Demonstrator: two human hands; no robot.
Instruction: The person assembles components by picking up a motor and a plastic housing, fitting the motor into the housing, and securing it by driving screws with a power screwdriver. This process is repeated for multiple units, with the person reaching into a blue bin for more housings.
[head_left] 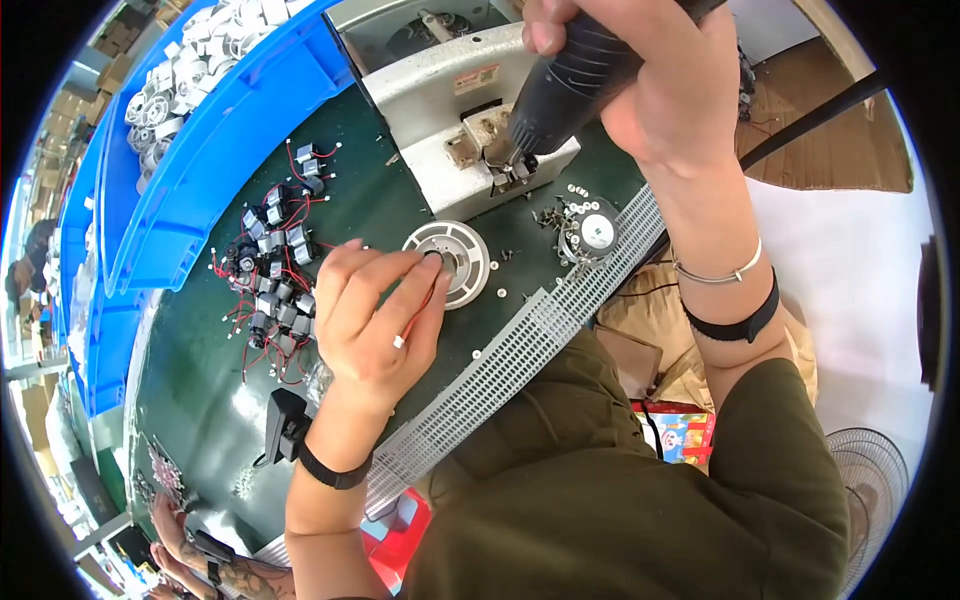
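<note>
My right hand (675, 90) is wrapped round a black electric screwdriver (570, 90). Its tip points down at the front of a pale metal screw feeder (480, 120); whether it touches a screw I cannot tell. The fingers of my left hand (380, 315) are pinched on a small wired motor, mostly hidden, at a round white plastic housing (475, 285) on the green table. A red wire (418, 318) with a white plug hangs across my left fingers. Left of that hand lies a heap of small silver-and-black motors (275, 270) with red wires.
Blue bins (230, 150) at the far left hold white plastic parts (200, 60). A round dish (598, 232) with screws and white washers sits right of the housing. A white perforated strip (500, 365) lines the table's near edge. Another person's hand (175, 530) is at lower left.
</note>
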